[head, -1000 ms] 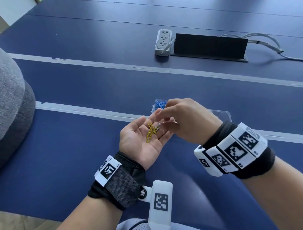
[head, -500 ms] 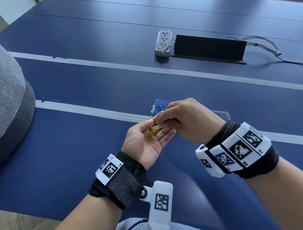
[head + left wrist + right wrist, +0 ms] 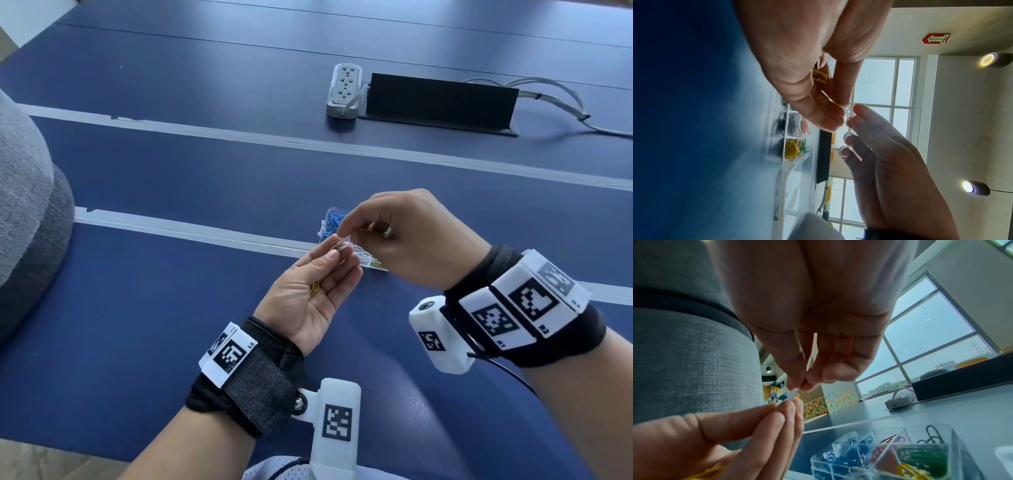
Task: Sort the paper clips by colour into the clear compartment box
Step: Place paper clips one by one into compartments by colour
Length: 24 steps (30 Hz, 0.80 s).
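My left hand (image 3: 337, 253) is palm up over the table, with its thumb pressed against the fingers. It holds a few yellow paper clips (image 3: 821, 76) in the palm. A pale white clip (image 3: 847, 112) hangs hooked to one of the yellow clips at my left fingertips. My right hand (image 3: 349, 238) pinches that white clip (image 3: 794, 392) between thumb and forefinger. Just behind both hands on the table lies the clear compartment box (image 3: 953, 449), and my right hand hides part of it. Its cells hold blue clips (image 3: 332, 221), green clips (image 3: 920, 456), yellow, red and black ones.
A white power strip (image 3: 344, 90) and a black upright panel (image 3: 440, 99) with grey cables stand at the back of the blue table (image 3: 171, 308). A grey upholstered seat (image 3: 24, 219) is at the left edge. Pale tape lines cross the table.
My left thumb has closed over the yellow clips that lay loose in the open palm. Both hands have risen slightly toward the box, and the right hand now pulls a white clip at the fingertips.
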Tool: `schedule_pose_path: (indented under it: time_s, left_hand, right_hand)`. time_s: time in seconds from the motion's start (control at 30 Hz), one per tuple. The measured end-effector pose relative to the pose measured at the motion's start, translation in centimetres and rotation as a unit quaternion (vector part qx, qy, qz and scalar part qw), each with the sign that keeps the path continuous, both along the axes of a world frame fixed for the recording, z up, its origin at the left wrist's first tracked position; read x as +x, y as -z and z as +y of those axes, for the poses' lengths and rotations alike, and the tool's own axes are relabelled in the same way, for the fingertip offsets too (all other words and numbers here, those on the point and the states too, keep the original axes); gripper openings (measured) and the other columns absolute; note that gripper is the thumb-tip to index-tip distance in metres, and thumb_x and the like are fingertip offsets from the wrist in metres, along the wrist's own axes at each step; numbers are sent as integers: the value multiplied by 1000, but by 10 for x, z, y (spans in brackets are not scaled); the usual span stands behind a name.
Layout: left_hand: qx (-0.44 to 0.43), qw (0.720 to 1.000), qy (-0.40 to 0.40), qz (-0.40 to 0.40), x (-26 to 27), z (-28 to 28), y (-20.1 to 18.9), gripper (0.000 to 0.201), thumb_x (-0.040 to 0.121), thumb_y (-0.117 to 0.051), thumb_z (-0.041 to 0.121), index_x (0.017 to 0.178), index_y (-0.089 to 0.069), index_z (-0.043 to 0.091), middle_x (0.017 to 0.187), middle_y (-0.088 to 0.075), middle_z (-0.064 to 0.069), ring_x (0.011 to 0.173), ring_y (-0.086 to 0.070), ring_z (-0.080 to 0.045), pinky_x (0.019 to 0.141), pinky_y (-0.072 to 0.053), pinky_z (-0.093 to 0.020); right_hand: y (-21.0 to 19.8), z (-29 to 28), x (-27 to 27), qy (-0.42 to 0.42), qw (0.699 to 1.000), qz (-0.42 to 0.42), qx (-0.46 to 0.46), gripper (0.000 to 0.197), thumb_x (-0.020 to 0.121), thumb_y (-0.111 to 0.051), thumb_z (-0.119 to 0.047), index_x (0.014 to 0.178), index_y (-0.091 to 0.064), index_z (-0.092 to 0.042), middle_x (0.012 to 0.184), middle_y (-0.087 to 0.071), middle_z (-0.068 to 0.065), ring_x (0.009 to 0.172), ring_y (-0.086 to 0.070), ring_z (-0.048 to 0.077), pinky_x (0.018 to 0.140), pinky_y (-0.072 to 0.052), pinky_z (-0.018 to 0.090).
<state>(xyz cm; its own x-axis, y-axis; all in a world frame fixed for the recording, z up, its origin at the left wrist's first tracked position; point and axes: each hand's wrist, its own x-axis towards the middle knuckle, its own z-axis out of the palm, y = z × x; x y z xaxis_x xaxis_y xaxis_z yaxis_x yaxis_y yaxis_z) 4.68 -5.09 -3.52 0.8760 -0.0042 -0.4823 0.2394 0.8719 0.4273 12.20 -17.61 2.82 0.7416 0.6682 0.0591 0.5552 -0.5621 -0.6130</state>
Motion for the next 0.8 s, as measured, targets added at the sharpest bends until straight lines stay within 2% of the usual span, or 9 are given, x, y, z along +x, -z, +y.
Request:
schedule_pose_path:
  time_s: [0.07,0.17,0.33,0.47,0.6,0.7,0.8]
  left_hand:
    - [5,1000,-10,9,1,0,0,20,88,-50,-3,86,-69,4,77,-72,-9,67,-71,-17,75,-58,-30]
    - [8,1000,-21,17,1,2,-1,22,88,-50,-4,82,-70,4,77,-72,-10,67,-71,-17,73,-59,-29]
    - [9,999,-31,30,0,5,0,20,91,-48,-1,92,-66,5,77,-72,-8,68,-71,-17,71,-59,-29]
    - [-3,999,-26,32,1,8,1,27,92,-40,-2,96,-67,4,79,-72,-11,71,-72,-21,74,-59,-33]
    - [-27,999,-16,33,0,11,0,29,89,-41,4,99,-68,0,93,-72,-18,85,-72,-29,80,-58,-37]
    - [-36,999,-12,31,-1,11,-1,34,80,-47,10,103,-67,-3,108,-69,-22,99,-68,-33,85,-55,-41]
    - [-51,998,-15,30,-2,12,-2,42,77,-48,18,108,-64,-5,116,-66,-24,106,-65,-35,88,-53,-45]
  right_hand:
    - [0,0,-1,22,999,21,11,23,80,-57,-5,83,-73,-21,67,-58,-23,62,-54,-7,62,-39,5]
    - [-2,0,-2,43,998,45,9,22,78,-55,-7,79,-72,-22,61,-59,-17,58,-54,-2,58,-40,8]
    - [-3,-1,2,83,995,42,22,26,79,-53,-9,82,-71,-27,70,-60,-13,64,-57,5,63,-42,12]
    - [0,-5,11,101,994,50,-15,28,83,-49,-10,89,-71,-26,78,-54,-11,64,-51,3,60,-35,8]
    - [6,-10,15,113,991,50,-55,24,84,-54,-11,90,-73,-24,77,-65,-13,66,-57,-5,63,-42,4]
    - [10,-9,13,137,989,33,-46,21,82,-58,-11,84,-73,-26,78,-70,-9,72,-62,5,75,-50,19]
    - [19,-6,14,145,986,30,-72,17,82,-59,-17,84,-73,-26,73,-66,-9,74,-61,10,75,-49,22]
